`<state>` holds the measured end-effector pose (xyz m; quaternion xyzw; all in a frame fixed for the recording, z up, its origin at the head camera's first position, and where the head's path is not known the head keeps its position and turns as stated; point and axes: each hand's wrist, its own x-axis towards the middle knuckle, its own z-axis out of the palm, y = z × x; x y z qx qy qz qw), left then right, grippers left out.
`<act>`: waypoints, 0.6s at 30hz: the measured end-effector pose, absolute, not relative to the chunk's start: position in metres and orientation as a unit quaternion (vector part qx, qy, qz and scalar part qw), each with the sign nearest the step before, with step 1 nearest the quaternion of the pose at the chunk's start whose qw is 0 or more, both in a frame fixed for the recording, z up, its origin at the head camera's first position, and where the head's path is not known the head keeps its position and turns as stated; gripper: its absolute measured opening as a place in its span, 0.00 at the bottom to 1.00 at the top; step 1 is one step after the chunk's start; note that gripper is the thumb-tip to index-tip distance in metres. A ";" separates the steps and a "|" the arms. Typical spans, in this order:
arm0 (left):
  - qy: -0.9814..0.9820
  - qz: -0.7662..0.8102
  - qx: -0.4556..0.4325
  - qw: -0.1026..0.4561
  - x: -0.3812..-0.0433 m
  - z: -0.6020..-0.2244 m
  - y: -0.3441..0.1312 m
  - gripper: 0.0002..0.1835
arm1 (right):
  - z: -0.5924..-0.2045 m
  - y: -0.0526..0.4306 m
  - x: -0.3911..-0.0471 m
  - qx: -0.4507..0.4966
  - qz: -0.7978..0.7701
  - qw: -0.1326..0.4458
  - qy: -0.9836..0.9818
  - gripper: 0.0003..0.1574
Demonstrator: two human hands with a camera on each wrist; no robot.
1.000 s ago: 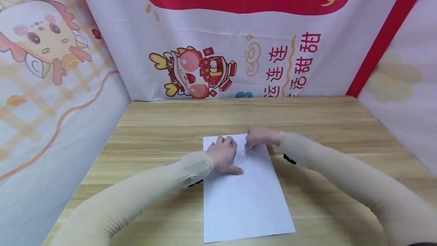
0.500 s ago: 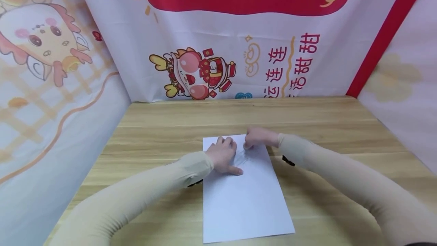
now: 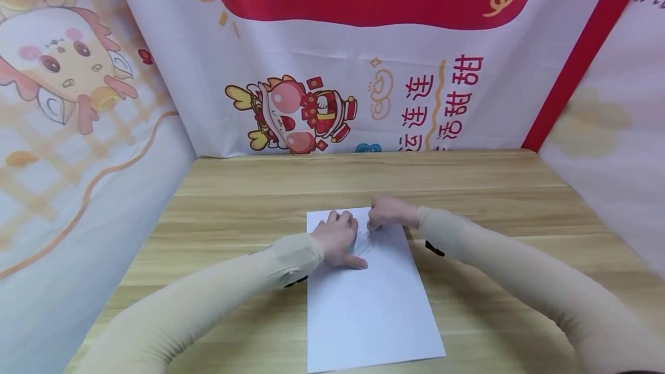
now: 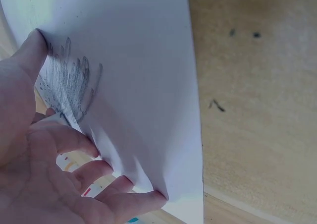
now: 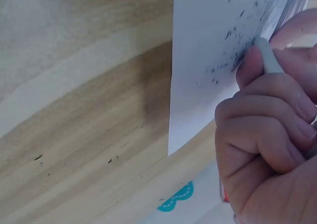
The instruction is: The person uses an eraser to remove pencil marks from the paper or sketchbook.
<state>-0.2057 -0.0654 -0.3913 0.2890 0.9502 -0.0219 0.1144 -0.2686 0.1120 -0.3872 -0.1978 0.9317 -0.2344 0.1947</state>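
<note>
A white sheet of paper [image 3: 374, 316] lies on the table, with a patch of grey pencil shading [image 4: 72, 83] near its far end. My left hand [image 3: 339, 241] presses the sheet beside the shading, its fingers and thumb spread apart. At the far right part of the sheet, my right hand [image 3: 389, 211] pinches a small whitish eraser [image 5: 268, 58] between thumb and fingers. The eraser's tip is right at the edge of the shaded area; most of its body is hidden in the hand. Dark crumbs [image 5: 228, 60] dot the paper beside it.
The wood-grain table [image 3: 249, 180] bears a few dark crumbs [image 5: 110, 160] outside the sheet. A printed cloth [image 3: 332, 45] hangs behind its far edge, and patterned cloths flank both sides.
My right hand has shifted slightly left over the paper, towards the left hand, still pinching the eraser. The left hand stays pressed on the sheet. The head view has tilted a little.
</note>
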 end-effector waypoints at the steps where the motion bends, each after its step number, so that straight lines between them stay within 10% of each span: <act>1: 0.950 -0.019 0.292 0.110 -0.205 -0.390 -0.065 0.55 | -0.386 0.113 -0.268 -0.198 -0.231 0.197 0.932 0.20; 6: 0.949 -0.013 0.298 0.103 -0.204 -0.391 -0.062 0.54 | -0.384 0.118 -0.252 -0.189 -0.216 0.249 0.925 0.05; 18: 0.951 -0.007 0.292 0.103 -0.208 -0.394 -0.065 0.54 | -0.381 0.116 -0.265 -0.188 -0.215 0.226 0.931 0.14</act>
